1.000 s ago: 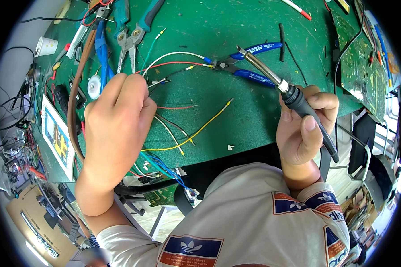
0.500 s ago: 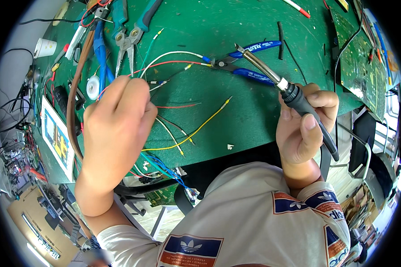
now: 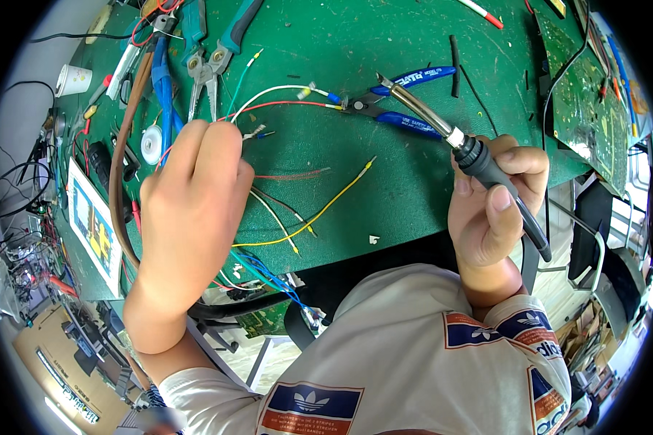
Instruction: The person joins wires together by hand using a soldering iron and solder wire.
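Note:
My right hand holds a soldering iron by its dark handle, with the metal tip slanting up and to the left. Closed in a fist, my left hand grips a bundle of thin wires whose ends fan out past the fingers. Among them are a yellow wire, a white wire with a blue sleeve and a red wire. The fingers hide where the wires meet. Blue-handled flush cutters lie behind the iron's tip, their jaws near the red wire's end.
Teal-handled pliers lie beyond my left hand on the green mat. A white solder spool, a paper cup and a framed picture are at the left. A green circuit board is at the right.
The loose wire ends near my left fingers have shifted, and one yellow-tipped end has swung up toward the white wire. My right hand and the soldering iron have barely moved.

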A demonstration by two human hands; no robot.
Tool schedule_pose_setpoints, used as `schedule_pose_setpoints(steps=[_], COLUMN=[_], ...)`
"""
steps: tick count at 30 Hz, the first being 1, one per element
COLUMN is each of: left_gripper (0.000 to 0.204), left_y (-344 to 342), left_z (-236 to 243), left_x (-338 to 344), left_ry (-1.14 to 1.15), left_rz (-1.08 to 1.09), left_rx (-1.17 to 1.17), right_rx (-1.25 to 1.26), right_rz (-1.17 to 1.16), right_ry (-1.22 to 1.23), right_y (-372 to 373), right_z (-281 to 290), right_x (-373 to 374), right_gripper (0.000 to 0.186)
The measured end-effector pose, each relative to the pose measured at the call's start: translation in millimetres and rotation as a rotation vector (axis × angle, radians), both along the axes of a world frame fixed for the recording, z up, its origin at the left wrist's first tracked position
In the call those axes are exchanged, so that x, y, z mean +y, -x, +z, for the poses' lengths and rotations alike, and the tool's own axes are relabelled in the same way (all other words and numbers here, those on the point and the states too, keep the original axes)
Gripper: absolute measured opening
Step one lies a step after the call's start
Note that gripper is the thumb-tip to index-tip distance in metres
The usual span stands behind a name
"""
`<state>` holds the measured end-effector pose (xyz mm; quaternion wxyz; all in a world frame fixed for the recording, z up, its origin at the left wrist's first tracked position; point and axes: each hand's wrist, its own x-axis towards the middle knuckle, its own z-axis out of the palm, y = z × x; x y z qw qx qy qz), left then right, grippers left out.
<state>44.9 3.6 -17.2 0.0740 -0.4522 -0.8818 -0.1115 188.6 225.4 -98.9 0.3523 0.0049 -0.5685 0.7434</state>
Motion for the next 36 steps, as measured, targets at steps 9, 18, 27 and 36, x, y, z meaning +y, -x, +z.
schedule_pose_setpoints(steps=[9,18,27,36], left_gripper=[0.017,0.017,0.018,0.016], left_y=[3,8,11,8], left_z=[2,4,5,6], left_x=[1,1,-1,-1], left_ry=[0.06,0.063,-0.024,-0.052], left_rz=[-0.009,-0.006,0.047,0.097], left_rx=[-0.301,-0.237,-0.231,-0.268], right_rx=[-0.003,0.046,0.054,-0.004], right_rz=[0.009,-0.039,-0.013,-0.001], right_ry=[-0.003,0.02,0.009,-0.613], right_y=[0,4,5,14], right_z=[0,-3,-3,15], right_x=[0,-1,1,37], right_gripper=[0.032,0.029,0.031,0.036])
